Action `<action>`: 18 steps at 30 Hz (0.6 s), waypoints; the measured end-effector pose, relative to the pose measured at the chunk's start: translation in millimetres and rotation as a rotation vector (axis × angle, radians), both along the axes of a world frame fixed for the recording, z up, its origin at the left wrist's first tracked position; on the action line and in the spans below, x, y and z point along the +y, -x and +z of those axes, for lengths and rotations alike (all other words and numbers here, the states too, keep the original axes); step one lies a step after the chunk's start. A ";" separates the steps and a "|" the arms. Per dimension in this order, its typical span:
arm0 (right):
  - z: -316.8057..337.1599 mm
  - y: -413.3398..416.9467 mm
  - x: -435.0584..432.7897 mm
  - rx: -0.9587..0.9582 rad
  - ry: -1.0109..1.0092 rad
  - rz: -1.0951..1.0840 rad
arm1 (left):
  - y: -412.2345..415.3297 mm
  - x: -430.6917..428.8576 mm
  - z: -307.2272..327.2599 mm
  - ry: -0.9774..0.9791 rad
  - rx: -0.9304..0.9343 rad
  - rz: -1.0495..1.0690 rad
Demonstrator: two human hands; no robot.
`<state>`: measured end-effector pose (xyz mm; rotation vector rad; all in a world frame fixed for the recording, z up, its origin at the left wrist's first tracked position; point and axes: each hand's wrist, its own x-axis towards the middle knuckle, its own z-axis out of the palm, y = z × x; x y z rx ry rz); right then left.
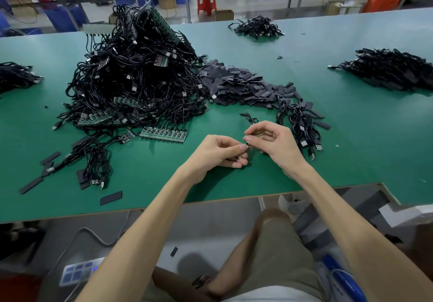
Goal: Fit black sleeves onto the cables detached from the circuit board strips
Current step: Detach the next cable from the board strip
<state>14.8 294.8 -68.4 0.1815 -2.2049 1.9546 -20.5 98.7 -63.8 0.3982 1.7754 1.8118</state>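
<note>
Head view looks down on both hands, held a little above the green table and brought together so the work sits close under the eyes. The left hand has its fingers curled in, with the thumb pressed down on a small dark cable end. The right hand meets it from the other side, thumb and forefinger pinching narrowly on the same piece, the other fingers loosely arched above. This two-sided pinch looks meant to steady the piece with one hand while the other works a sleeve along it. The piece is mostly hidden under the two thumbs, so I cannot tell whether a sleeve is already on. Supplies lie within easy reach. The pile of loose black sleeves lies beyond the right fingers, and a small bunch of cables sits just to the right of them, apart from the hand. The big heap of cables joined to board strips rises beyond and to the left of the left fingers, with one green board strip lying nearest, apart from the knuckles.
</note>
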 end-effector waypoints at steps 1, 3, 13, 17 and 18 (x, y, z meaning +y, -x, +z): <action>-0.3 0.2 0.1 -0.008 0.008 -0.007 | 0.2 -0.2 -0.3 -0.006 0.001 0.005; -1.4 0.5 0.0 -0.023 -0.018 0.009 | -0.6 0.1 -1.3 -0.012 0.015 0.015; -4.2 2.7 0.8 -0.071 -0.012 -0.019 | 36.6 3.7 15.0 0.221 0.327 0.076; -6.7 5.2 -2.0 -0.091 -0.089 -0.001 | 78.9 20.0 26.9 0.592 0.833 0.272; -6.9 5.9 -2.3 -0.092 -0.097 0.003 | 88.0 26.3 29.1 0.654 0.882 0.255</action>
